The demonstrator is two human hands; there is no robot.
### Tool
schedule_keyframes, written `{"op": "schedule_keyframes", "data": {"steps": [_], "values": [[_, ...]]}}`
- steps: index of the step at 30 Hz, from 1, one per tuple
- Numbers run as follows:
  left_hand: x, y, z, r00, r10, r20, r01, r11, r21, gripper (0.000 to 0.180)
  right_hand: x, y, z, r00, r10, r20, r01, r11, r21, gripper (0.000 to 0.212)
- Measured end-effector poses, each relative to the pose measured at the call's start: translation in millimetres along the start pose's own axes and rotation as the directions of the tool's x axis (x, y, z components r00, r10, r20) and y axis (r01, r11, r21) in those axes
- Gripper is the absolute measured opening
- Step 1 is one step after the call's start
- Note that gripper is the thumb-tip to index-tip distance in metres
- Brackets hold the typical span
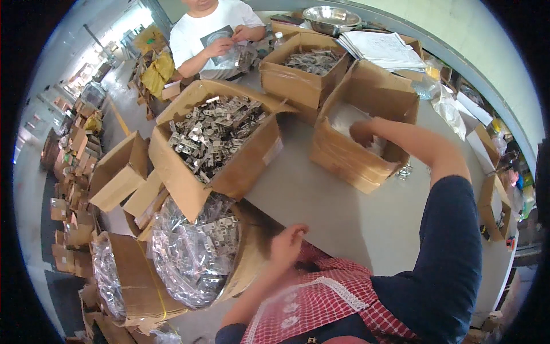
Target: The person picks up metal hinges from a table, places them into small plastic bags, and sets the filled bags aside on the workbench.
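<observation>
My right hand (362, 133) reaches down inside an open cardboard box (350, 167) with clear plastic (346, 117) in it. Its fingers point down, bunched together in shadow, and their tips are hidden. My left hand (286, 245) hovers by the near table edge, in front of my red checked apron (321, 292). Its fingers are curled in and nothing shows in them. Left of centre stands a large open box (252, 163) heaped with small metal hinge-like parts (215, 132). Below it, a tilted box (252, 275) holds clear bags of metal parts (192, 252).
Across the table a person (220, 43) handles a clear bag. Another box (295, 86) of metal parts, a steel bowl (331, 20) and papers (381, 49) stand at the back. Loose metal pieces (405, 171) lie beside the right box. Many cartons (74, 206) line the left floor.
</observation>
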State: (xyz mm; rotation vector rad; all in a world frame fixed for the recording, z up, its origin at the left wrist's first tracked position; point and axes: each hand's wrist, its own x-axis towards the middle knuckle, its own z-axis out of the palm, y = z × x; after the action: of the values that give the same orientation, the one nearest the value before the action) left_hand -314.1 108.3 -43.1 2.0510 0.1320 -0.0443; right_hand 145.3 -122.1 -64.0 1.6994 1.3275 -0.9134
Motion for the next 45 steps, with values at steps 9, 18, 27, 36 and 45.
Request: {"op": "schedule_keyframes", "data": {"steps": [9,18,27,36,45], "values": [[20.4,78.2,-70.8,0.916,0.197,-0.348,-0.215,0.976,-0.014,0.041,-223.9,-144.1,-98.8,0.521,0.495,-0.695,0.807,-0.019,0.591,0.031],[58.2,162.3,-64.6,0.940,0.314,-0.133,-0.336,0.920,-0.202,0.048,-222.9,-282.3,-77.9,0.553,0.396,-0.733,0.832,-0.215,0.512,0.036],[40.5,128.6,-50.8,0.977,0.205,-0.056,-0.190,0.960,0.204,0.029,-182.4,-314.9,-30.6,0.315,0.693,-0.649,0.576,0.404,0.711,0.022],[32.8,101.0,-25.9,0.971,0.236,-0.050,-0.169,0.812,0.559,0.024,-181.3,-338.9,-23.5,0.688,0.492,-0.533,0.557,0.112,0.823,0.020],[12.0,85.3,6.2,0.848,-0.207,0.488,0.370,0.891,-0.265,0.034,-137.2,-366.2,3.9,0.642,0.516,-0.567,0.766,-0.405,0.499,0.015]]}}
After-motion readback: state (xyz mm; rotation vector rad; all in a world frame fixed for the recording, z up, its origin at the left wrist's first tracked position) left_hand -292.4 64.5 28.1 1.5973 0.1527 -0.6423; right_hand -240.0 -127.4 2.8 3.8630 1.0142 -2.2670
